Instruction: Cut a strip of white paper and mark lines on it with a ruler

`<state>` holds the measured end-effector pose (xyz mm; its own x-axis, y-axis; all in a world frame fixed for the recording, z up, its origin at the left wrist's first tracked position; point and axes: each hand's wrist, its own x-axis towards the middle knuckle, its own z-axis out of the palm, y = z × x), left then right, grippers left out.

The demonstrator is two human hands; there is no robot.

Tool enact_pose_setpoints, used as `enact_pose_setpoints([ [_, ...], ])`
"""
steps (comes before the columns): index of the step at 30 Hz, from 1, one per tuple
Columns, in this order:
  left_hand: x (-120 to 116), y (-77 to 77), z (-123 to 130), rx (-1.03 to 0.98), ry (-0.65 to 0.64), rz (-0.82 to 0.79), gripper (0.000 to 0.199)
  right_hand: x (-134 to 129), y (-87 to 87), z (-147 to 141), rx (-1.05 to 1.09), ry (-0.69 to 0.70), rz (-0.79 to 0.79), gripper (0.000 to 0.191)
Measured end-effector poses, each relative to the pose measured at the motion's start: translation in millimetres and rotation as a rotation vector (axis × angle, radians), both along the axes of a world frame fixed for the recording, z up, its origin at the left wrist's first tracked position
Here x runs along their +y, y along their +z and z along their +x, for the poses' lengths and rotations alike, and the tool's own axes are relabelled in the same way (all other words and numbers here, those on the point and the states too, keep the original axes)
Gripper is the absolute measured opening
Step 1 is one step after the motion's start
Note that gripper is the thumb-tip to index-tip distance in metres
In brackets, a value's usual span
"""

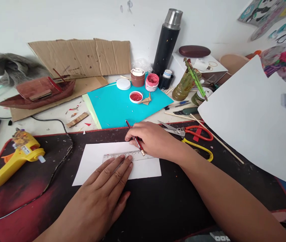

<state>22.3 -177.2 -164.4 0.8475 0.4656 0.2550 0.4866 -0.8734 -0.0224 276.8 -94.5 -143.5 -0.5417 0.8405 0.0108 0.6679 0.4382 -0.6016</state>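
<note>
A white sheet of paper (87, 164) lies on the dark mat, with a clear ruler (143, 156) across it. My left hand (105, 188) rests flat, its outstretched fingertips pressing on the ruler. Above the ruler, my right hand (150, 139) is closed around a dark red and black pencil (138, 144). The pencil's eraser end points toward me and its other end points away, clear of the paper. Part of the ruler's right side is hidden beneath my right hand. Scissors (183, 132) with red and yellow handles lie just right of that hand.
A yellow glue gun (24, 156) and its cord lie at the left. Behind stand a brown model boat (42, 92), paint jars (152, 82) on a turquoise sheet (115, 104), and a black thermos (166, 43). A large white sheet (253, 117) rises at the right.
</note>
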Motion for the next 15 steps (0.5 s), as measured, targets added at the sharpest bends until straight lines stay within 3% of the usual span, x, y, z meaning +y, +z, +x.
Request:
enact_pose_setpoints([
  [15,1.1,-2.0,1.1,-0.007,-0.023,-0.003,0.062,0.0,-1.2,-0.7,-0.013,-0.001,0.01,0.017],
])
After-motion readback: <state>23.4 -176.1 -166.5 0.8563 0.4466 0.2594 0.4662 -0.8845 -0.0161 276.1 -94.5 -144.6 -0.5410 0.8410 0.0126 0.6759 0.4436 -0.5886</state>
